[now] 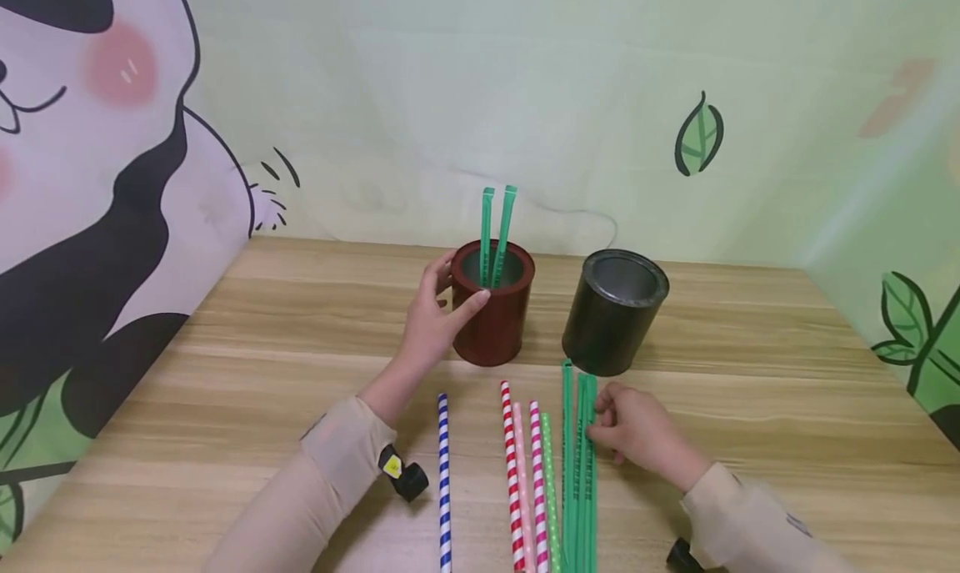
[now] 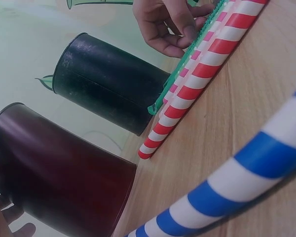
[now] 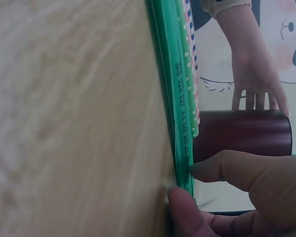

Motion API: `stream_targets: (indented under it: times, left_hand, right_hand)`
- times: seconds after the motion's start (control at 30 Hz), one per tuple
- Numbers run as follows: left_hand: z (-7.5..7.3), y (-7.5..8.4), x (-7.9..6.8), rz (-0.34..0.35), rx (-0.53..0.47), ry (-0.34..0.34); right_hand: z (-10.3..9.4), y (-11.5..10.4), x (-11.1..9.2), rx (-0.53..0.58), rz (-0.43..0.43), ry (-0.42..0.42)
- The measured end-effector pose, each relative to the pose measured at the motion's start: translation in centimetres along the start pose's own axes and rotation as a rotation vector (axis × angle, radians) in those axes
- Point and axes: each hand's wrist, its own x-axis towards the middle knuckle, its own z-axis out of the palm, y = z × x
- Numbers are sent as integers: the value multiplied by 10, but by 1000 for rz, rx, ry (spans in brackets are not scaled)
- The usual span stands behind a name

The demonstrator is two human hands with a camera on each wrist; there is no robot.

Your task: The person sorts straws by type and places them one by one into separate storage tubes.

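My left hand (image 1: 433, 319) grips the dark red cup (image 1: 491, 331) from its left side, thumb on the front near the rim. Two green wrapped straws (image 1: 506, 223) stand in that cup and lean apart. On the table, several more green wrapped straws (image 1: 577, 481) lie side by side with printed text on them. At the right edge of this bundle, my right hand (image 1: 637, 427) pinches a green wrapped straw. In the right wrist view the thumb (image 3: 212, 168) presses on the green wrapper, with the index finger (image 3: 185, 207) on its other side.
A black cup (image 1: 615, 323) stands right of the red one. Left of the green bundle lie a red-striped straw (image 1: 512, 473), a pink one (image 1: 522, 481), a magenta-striped one (image 1: 537, 481) and a green dotted one (image 1: 551, 490). A blue-striped straw (image 1: 444, 481) lies apart.
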Motion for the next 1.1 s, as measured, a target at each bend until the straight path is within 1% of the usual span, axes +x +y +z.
stream_targets:
  times: [0.17, 0.37, 0.87, 1.1]
  left_hand:
    - [0, 2, -1, 4, -9, -6]
    - [-1, 2, 0, 2, -10, -9]
    - [-1, 2, 0, -1, -1, 4]
    - [-1, 2, 0, -7, 4, -1]
  right_hand:
    - [2, -1, 3, -52, 30, 6]
    - [2, -2, 4, -76, 40, 4]
    - [3, -3, 7, -67, 74, 17]
    - [2, -1, 8, -59, 72, 47]
